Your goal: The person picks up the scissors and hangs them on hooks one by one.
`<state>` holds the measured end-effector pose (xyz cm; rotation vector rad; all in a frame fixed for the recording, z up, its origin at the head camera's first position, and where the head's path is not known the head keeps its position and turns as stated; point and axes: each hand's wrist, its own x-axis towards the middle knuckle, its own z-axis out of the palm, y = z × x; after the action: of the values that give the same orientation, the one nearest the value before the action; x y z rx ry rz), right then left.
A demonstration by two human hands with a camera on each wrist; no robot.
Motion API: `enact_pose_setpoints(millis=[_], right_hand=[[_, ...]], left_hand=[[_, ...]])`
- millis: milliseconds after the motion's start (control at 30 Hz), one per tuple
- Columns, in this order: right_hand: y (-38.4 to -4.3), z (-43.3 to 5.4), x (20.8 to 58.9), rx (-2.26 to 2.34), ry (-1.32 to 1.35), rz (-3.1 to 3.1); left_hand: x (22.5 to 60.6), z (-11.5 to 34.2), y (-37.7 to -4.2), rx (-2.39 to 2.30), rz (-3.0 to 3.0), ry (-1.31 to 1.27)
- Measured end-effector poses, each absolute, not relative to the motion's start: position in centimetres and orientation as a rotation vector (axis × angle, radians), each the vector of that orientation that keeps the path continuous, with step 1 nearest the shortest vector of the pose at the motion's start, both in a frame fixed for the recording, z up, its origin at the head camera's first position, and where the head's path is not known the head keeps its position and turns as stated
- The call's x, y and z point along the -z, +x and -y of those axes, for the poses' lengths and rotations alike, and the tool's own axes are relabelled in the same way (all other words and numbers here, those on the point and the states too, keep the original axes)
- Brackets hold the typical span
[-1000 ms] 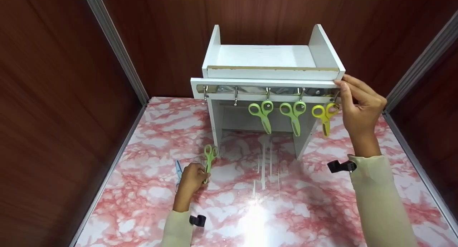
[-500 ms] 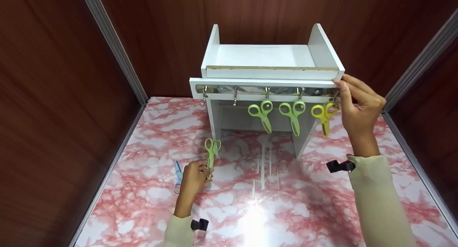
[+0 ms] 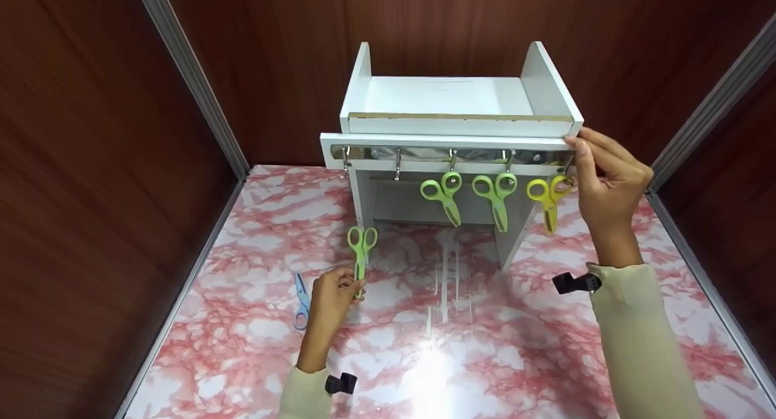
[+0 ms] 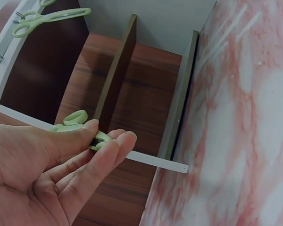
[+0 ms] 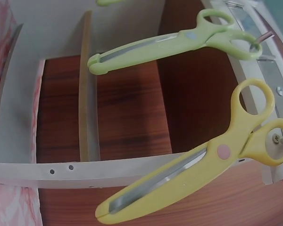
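My left hand [image 3: 330, 294] pinches green scissors [image 3: 361, 252] by the blade end, with the finger loops pointing up. They are held in front of the left leg of a white shelf unit [image 3: 461, 125]. At the unit's right front corner, my right hand [image 3: 615, 182] grips the end of the white hook rail [image 3: 424, 140], thumb in front. Yellow scissors [image 3: 550, 204] hang on the hook beside it. Two other pairs, green scissors [image 3: 450, 207] and green scissors [image 3: 498, 204], hang on hooks further left. The two leftmost hooks hold nothing.
Light-blue scissors [image 3: 302, 304] lie on the red-and-white marbled table [image 3: 242, 358], left of my left hand. Dark wood panels [image 3: 279, 73] stand behind and at both sides. White streaks [image 3: 445, 285] mark the table before the unit.
My left hand has lifted the green scissors, moving slightly right and towards the unit, and they now stand more upright. The right hand stays on the rail's end.
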<state>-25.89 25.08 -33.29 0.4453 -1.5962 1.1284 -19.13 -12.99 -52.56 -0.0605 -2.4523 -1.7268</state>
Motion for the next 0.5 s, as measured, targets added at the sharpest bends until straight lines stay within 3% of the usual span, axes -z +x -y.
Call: enact_pose_setpoints(millis=[500], right_hand=[[-25.9,-24.9,33.3,-1.135,0.442,1.59]], left_hand=[[50.1,12.2,-18.5,1.767,2.317,-0.138]])
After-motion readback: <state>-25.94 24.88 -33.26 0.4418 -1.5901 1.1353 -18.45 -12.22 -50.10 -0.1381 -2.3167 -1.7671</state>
